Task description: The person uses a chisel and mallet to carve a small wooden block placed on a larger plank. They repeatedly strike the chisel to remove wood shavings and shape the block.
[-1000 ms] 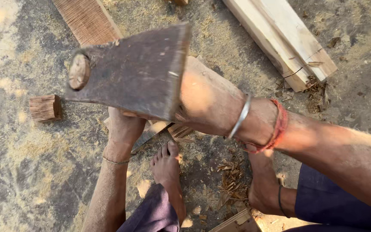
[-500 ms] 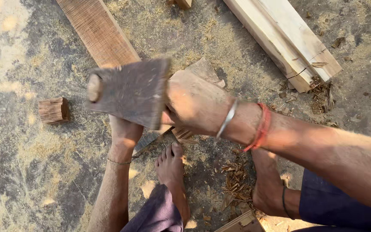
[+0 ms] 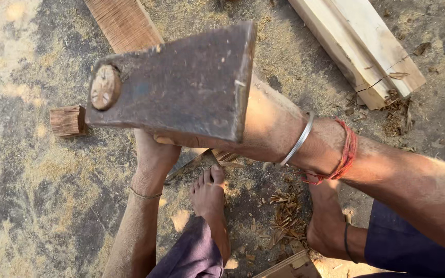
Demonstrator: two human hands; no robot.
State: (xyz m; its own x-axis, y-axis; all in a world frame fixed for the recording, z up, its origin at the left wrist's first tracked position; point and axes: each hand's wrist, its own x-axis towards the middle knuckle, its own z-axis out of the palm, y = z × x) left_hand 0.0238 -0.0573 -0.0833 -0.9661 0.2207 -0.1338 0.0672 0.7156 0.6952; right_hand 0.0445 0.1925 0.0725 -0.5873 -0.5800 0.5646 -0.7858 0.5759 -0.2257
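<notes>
Head view: the axe head (image 3: 181, 85) is raised close to the camera, its edge pointing right, hiding the right hand, so I cannot tell its grip. Below it, the left hand (image 3: 153, 154) presses on a wood piece (image 3: 217, 154) on the ground, beside a bare foot (image 3: 209, 193). No containers show; planks (image 3: 359, 46) lie at upper right.
</notes>
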